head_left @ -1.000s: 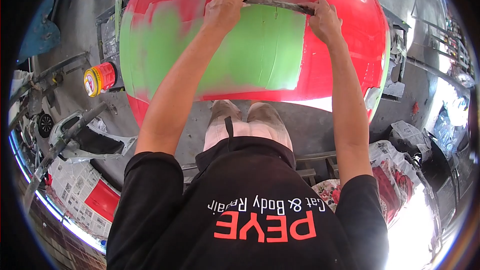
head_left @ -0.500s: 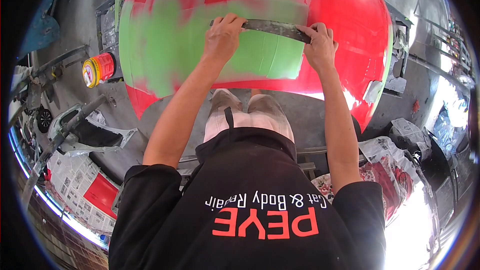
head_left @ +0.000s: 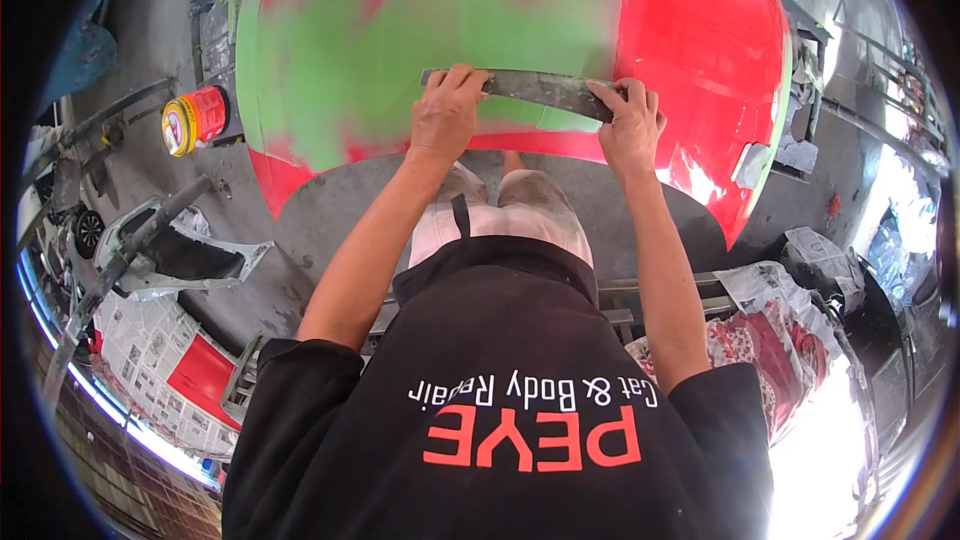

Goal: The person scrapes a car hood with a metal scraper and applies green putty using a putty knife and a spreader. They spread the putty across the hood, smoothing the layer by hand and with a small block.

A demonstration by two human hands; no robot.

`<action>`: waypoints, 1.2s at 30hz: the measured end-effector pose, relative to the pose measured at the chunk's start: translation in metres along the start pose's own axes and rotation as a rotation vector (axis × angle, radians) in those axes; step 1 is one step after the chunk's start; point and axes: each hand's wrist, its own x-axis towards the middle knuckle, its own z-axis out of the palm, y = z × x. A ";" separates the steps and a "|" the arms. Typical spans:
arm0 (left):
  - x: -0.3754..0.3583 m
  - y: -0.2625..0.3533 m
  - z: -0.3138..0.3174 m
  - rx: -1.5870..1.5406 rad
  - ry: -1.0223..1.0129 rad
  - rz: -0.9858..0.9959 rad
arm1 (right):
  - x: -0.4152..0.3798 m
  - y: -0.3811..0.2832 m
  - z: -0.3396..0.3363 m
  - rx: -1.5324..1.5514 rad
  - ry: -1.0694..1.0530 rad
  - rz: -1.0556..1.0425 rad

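Both my hands hold a long, thin, dark grey filler spreader [head_left: 545, 89] that is bent and stained with pale smears. My left hand [head_left: 446, 118] is closed round its left end, and my right hand [head_left: 630, 125] pinches the right end between thumb and fingers. Under the blade lies a red car bonnet [head_left: 690, 30], largely coated with light green putty [head_left: 370, 50] on its left and middle. The blade rests on or just over the lower part of the green area; its contact edge is hard to see.
A red and yellow tin [head_left: 195, 120] sits at the bonnet's left on a stand. A bumper-like car part [head_left: 185, 250] and newspaper-covered panel [head_left: 165, 370] are lower left. Right, a small pale plate [head_left: 752, 165] rests on the bonnet, with a plastic-wrapped floral bundle [head_left: 770, 340] below.
Both hands have drawn the spreader down the bonnet toward my body. The green coat above it now looks smoother and more even, and the blade slants more down to the right.
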 end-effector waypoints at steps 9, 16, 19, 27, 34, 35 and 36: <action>-0.037 0.006 0.000 0.039 -0.036 -0.008 | -0.036 -0.001 0.010 0.004 -0.011 0.000; -0.059 0.008 0.004 -0.002 -0.038 -0.019 | -0.059 0.000 0.016 0.004 -0.026 0.002; -0.068 0.006 0.006 0.009 -0.053 -0.014 | -0.067 -0.001 0.018 0.011 -0.036 0.001; -0.086 0.009 0.007 -0.039 -0.116 -0.065 | -0.088 -0.002 0.022 0.009 -0.057 0.014; -0.100 0.009 0.005 -0.035 -0.139 -0.062 | -0.102 -0.003 0.019 0.021 -0.075 0.022; -0.103 0.009 0.001 -0.029 -0.197 -0.053 | -0.103 -0.003 0.014 0.014 -0.179 0.056; -0.101 0.007 -0.002 -0.019 -0.246 -0.040 | -0.099 -0.002 0.011 0.008 -0.274 0.085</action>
